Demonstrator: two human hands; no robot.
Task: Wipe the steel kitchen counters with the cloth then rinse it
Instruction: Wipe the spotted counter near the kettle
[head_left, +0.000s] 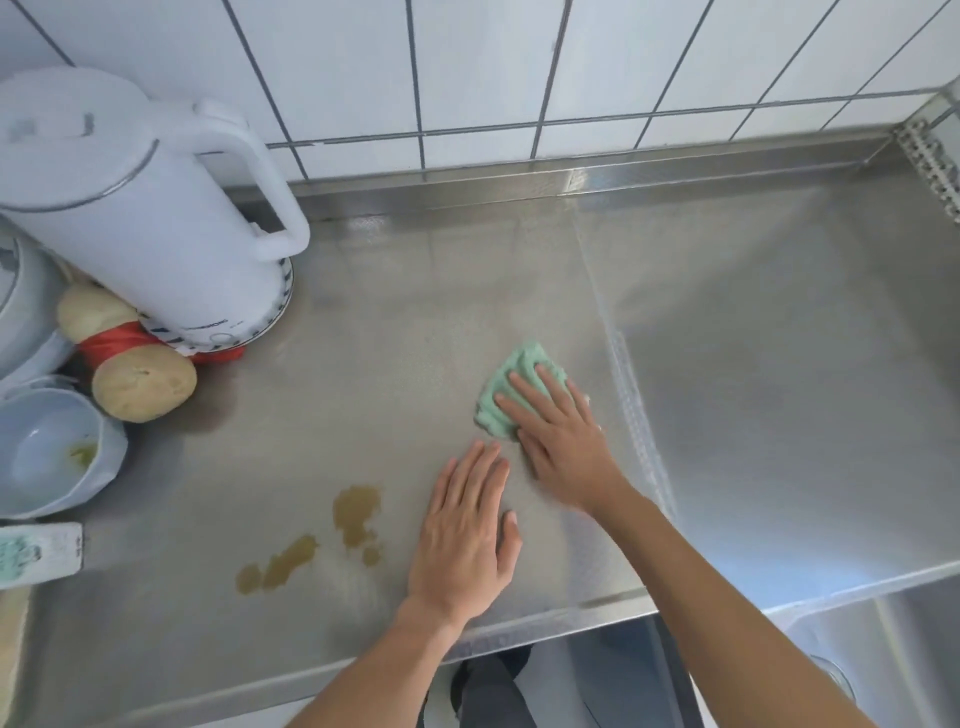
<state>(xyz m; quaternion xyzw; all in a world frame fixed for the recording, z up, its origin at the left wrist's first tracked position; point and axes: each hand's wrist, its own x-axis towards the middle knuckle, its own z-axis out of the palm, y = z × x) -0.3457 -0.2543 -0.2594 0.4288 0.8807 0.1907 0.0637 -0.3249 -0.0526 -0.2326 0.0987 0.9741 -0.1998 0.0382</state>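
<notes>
Both hands flat: right hand (558, 431) presses cloth (511, 387), left hand (465, 535) seemingly on counter (363, 322).

kettle (130, 208) base: small dark print, probably a brand word, upside down and too blurred to read
kettle lid: grey marks, blurred, unreadable
kettle stand (275, 306) rim: ring of short dark ticks, no numbers legible
white tag (39, 553) at left edge: teal markings, smeared, can't make out letters
readable text overall: none
</notes>
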